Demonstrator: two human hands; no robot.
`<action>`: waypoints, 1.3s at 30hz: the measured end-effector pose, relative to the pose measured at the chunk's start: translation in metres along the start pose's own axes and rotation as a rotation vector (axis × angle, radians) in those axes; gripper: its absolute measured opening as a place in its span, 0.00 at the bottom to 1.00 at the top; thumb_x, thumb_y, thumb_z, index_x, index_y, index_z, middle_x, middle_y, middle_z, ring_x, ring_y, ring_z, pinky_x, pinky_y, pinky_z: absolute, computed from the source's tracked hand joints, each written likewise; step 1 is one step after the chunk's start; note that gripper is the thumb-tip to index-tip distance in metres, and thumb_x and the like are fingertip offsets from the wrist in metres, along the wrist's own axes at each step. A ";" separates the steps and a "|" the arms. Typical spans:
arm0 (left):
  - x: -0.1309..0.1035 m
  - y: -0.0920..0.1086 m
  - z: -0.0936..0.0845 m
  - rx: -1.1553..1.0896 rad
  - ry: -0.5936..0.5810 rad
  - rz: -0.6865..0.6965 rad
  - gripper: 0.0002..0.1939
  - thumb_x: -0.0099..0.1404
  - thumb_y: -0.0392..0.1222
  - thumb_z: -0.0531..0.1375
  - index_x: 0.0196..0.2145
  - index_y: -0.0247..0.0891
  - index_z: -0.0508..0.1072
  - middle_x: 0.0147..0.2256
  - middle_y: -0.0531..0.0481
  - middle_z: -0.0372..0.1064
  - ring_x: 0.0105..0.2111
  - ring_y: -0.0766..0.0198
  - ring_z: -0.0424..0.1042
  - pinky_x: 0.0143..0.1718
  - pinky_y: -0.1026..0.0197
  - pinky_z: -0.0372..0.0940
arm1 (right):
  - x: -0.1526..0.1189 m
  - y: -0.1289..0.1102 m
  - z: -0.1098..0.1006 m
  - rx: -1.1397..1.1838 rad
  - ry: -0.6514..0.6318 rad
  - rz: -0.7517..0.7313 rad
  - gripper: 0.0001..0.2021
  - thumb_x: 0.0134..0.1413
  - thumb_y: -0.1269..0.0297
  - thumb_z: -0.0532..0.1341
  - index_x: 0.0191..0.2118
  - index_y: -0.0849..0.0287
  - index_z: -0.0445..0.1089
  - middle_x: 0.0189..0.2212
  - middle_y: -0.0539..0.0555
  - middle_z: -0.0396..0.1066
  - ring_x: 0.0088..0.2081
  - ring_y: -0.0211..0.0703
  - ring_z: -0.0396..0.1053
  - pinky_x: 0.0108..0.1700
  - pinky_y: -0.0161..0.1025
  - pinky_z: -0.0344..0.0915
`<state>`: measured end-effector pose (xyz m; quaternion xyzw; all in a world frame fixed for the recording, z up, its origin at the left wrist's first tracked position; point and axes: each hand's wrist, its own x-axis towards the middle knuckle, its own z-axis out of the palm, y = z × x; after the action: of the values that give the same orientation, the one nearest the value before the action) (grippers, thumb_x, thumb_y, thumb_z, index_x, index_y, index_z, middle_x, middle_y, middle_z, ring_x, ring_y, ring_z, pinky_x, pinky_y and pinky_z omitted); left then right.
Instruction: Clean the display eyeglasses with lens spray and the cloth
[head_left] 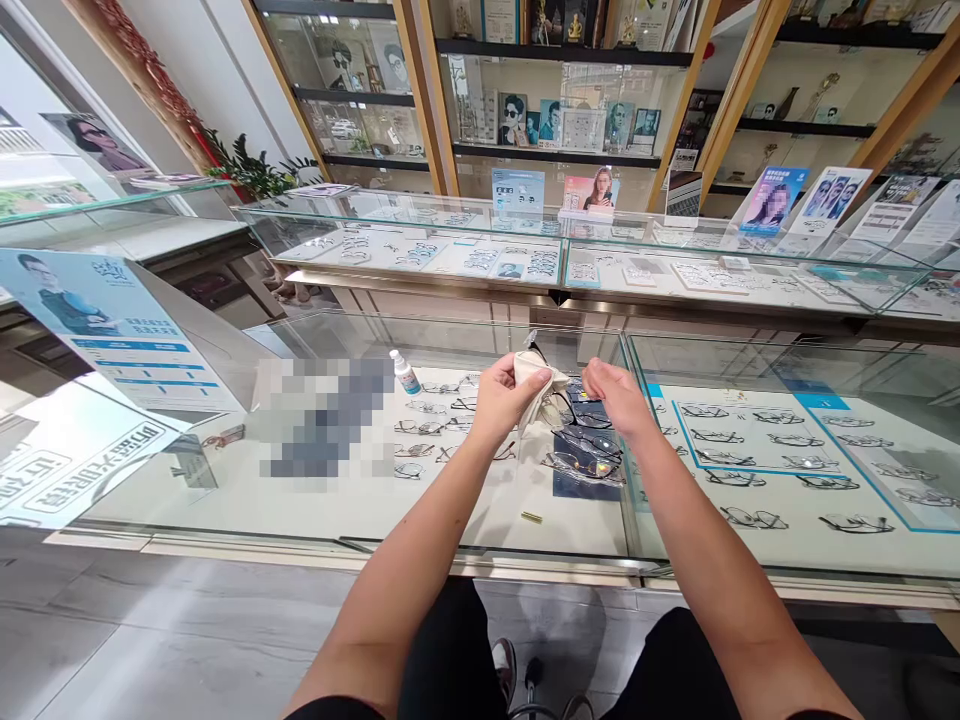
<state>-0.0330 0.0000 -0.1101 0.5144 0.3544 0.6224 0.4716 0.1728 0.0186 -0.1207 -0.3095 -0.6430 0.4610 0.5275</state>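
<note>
Eyeglasses (pixel 556 412) Held in Cream Cloth (pixel 529 366)

From my remote station, I see the left hand (pixel 501 398) pinching the cloth over the frame, presumably to keep bare skin off the lens. The right hand (pixel 611 395) is curled just beside the eyeglasses; I cannot tell whether its fingers grip a temple. Beneath the fingers, spectacles (pixel 581 463) lie spread on a navy pad (pixel 568 486) inside the glass display case (pixel 465 520), likely for viewing. Left of the fingers stands a white-capped bottle (pixel 405 374), apparently within reach.

Can see plain cream on the cloth (pixel 531 375), white on the bottle (pixel 406 374), dark blue on the sheet (pixel 581 487). Also streaked grey on the floor (pixel 225 630).
</note>
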 end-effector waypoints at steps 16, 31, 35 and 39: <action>0.002 -0.004 -0.005 -0.061 -0.176 -0.072 0.26 0.53 0.52 0.81 0.41 0.35 0.80 0.32 0.49 0.80 0.31 0.62 0.76 0.34 0.62 0.70 | -0.003 -0.003 0.016 -0.131 -0.088 0.019 0.19 0.60 0.44 0.72 0.32 0.55 0.83 0.32 0.52 0.75 0.37 0.44 0.68 0.43 0.43 0.62; 0.001 0.002 -0.007 0.011 -0.234 0.025 0.27 0.67 0.67 0.70 0.33 0.36 0.78 0.23 0.50 0.74 0.22 0.63 0.72 0.24 0.61 0.64 | -0.006 0.005 0.017 0.111 -0.221 0.195 0.17 0.54 0.47 0.76 0.31 0.56 0.82 0.32 0.52 0.82 0.39 0.47 0.75 0.49 0.44 0.67; 0.010 0.006 -0.021 0.015 -0.408 0.022 0.25 0.69 0.63 0.70 0.37 0.34 0.81 0.30 0.47 0.78 0.30 0.61 0.75 0.34 0.60 0.69 | -0.003 0.006 0.010 0.165 -0.176 0.203 0.14 0.53 0.49 0.75 0.29 0.55 0.82 0.31 0.52 0.81 0.38 0.46 0.74 0.49 0.43 0.66; 0.013 -0.001 -0.023 -0.022 -0.413 -0.028 0.26 0.60 0.57 0.78 0.45 0.34 0.80 0.34 0.48 0.79 0.31 0.63 0.74 0.33 0.63 0.68 | -0.002 0.009 0.006 0.178 -0.165 0.205 0.14 0.53 0.50 0.75 0.29 0.55 0.82 0.30 0.52 0.80 0.38 0.45 0.73 0.48 0.42 0.66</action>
<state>-0.0560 0.0134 -0.1121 0.6210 0.2506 0.5006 0.5485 0.1662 0.0189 -0.1299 -0.2868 -0.6058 0.5914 0.4483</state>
